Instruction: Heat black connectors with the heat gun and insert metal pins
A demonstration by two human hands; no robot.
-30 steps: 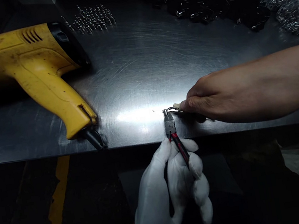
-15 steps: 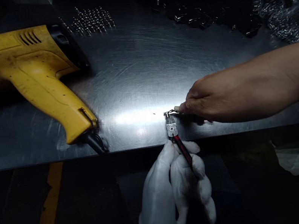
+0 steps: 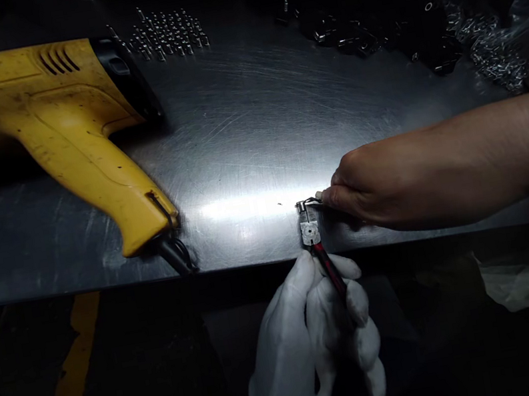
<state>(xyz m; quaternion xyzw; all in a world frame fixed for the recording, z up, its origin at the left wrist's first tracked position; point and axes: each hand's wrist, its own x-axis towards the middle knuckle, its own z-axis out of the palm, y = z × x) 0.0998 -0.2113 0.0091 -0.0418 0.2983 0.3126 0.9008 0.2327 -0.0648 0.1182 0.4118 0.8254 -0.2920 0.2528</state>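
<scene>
My left hand, in a white glove, is closed around the red and black handles of a pair of pliers. The pliers point away from me, and their jaws hold a small shiny metal piece just above the metal tabletop. From the right comes my right hand, bare, with thumb and fingers pinched on a thin tool with a pale end. The dark, slender tip of that tool reaches the metal piece at the jaws; its exact shape is too small to tell.
On the left of the metal table lies a yellow heat gun, its cord hanging near the front edge. Several small metal pins stand at the back. Dark parts and a heap of shiny pieces lie at the back right.
The view has shifted slightly, so most things sit a little differently in the picture. Both hands keep their grips, and the pliers and thin tool stay together at the metal piece.
</scene>
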